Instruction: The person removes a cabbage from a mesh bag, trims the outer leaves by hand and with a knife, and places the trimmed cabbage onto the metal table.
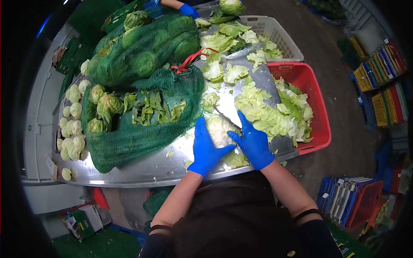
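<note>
A white cauliflower (218,129) rests on the metal table between my two blue-gloved hands. My left hand (208,148) cups its left side, thumb reaching across the near side. On the other side, my right hand (254,144) touches the cauliflower with its thumb. A thin knife (227,119) runs from behind the cauliflower into the gap between my right thumb and fingers; its handle is hidden. Loose pale green leaves (236,160) lie under and around the cauliflower.
Left stands a green net sack (124,148) with cauliflowers and leaves, a fuller sack (146,60) behind it. Cauliflower heads (73,146) line the left edge. A red crate (320,112) and white crate (292,45) catch leaves. Across the table is another person's gloved hand (188,10).
</note>
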Demonstrator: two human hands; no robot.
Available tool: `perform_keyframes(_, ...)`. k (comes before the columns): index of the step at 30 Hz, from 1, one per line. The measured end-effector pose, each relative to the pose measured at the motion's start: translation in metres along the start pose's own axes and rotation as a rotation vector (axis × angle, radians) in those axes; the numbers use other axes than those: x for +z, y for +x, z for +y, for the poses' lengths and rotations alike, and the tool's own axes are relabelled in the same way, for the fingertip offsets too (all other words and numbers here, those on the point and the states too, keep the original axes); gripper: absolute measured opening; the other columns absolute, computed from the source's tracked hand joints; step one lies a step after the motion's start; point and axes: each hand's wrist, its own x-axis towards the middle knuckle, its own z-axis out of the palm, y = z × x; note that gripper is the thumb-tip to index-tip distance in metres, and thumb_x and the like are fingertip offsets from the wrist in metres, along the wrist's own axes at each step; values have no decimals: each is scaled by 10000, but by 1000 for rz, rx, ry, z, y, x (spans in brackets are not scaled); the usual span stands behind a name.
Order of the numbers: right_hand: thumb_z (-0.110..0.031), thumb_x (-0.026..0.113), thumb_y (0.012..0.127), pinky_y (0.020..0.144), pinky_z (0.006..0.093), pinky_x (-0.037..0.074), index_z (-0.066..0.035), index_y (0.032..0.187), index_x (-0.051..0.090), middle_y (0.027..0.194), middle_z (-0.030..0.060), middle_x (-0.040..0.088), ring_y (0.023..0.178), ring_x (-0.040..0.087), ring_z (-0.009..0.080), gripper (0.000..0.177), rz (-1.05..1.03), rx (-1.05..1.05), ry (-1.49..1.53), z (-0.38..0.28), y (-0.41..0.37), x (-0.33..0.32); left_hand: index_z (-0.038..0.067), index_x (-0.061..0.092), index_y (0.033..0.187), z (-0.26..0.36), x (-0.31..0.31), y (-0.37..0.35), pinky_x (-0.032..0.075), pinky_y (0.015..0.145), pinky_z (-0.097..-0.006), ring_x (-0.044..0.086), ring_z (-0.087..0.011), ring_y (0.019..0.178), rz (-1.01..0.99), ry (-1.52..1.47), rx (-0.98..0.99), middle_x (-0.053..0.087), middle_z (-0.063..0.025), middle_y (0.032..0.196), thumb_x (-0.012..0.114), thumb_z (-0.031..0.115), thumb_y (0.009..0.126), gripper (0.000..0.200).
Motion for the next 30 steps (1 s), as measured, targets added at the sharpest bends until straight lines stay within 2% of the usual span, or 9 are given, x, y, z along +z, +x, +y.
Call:
perform_keyframes(1, -496, 572, 872, 545, 397, 494, -167, 1442, 359, 790, 164, 650, 593, 624, 310, 692, -18, -58, -21, -10, -3, -12, -64, 181, 1418, 2, -1, 7, 321, 1083, -436, 358, -414, 1293, -21, 9, -34, 314, -275, 1402, 870, 443, 549, 1219)
perform_keyframes(5, -402, 472, 953, 493, 397, 470, -190, 1472, 297, 718, 123, 630, 534, 601, 283, 587, -8, -192, -37, -4, -12, -6, -79, 199, 1401, 7, -1, 27, 347, 1065, -429, 372, -413, 1285, -66, -24, -72, 322, -282, 1394, 864, 474, 544, 1218)
perform_keyframes(9, -407, 463, 956, 494, 399, 473, -195, 1474, 296, 708, 128, 627, 526, 598, 286, 584, -78, -106, -150, 1, -2, 1, -77, 206, 1402, 8, -2, 33, 375, 1035, -430, 397, -403, 1261, -132, 30, -113, 336, -286, 1375, 852, 504, 548, 1218)
perform_keyframes(15, -404, 467, 951, 486, 404, 474, -217, 1470, 304, 666, 124, 611, 522, 596, 282, 575, -134, -55, -122, 4, 0, 3, -69, 241, 1371, 2, 7, 31, 402, 994, -442, 427, -401, 1212, -94, 80, 10, 387, -271, 1310, 852, 491, 544, 1170)
perform_keyframes(17, -418, 471, 944, 474, 372, 465, -195, 1452, 347, 690, 95, 627, 509, 585, 238, 569, -44, -166, -227, 5, 11, 8, -58, 275, 1338, 9, 2, 35, 406, 970, -448, 440, -401, 1177, -117, -10, -126, 411, -259, 1261, 854, 460, 546, 1109)
perform_keyframes(20, -409, 486, 935, 471, 366, 462, -185, 1419, 411, 661, 79, 627, 511, 595, 228, 538, 22, -213, -201, -1, 21, 11, -52, 296, 1316, -2, 6, 35, 403, 958, -453, 448, -404, 1150, -66, -37, -146, 419, -252, 1229, 856, 434, 544, 1071)
perform_keyframes(23, -406, 472, 943, 519, 398, 486, -235, 1382, 462, 691, 100, 640, 565, 622, 266, 472, -45, -189, -137, -2, 32, 9, -66, 268, 1342, 2, 8, 38, 392, 982, -449, 436, -409, 1173, -29, -42, -173, 405, -261, 1262, 860, 425, 536, 1114)
perform_keyframes(26, -414, 465, 944, 532, 400, 490, -232, 1373, 473, 690, 97, 639, 577, 629, 264, 466, -70, -219, -177, 0, 41, 10, -80, 245, 1364, -4, 14, 38, 386, 997, -444, 427, -411, 1191, -9, 1, -204, 396, -268, 1286, 856, 420, 542, 1140)
perform_keyframes(30, -434, 451, 947, 527, 405, 490, -234, 1401, 432, 683, 103, 636, 582, 633, 270, 497, -72, -292, -195, 4, 40, 11, -93, 245, 1376, -4, 11, 39, 379, 1011, -443, 418, -411, 1213, -41, -29, -238, 388, -277, 1308, 858, 445, 524, 1180)
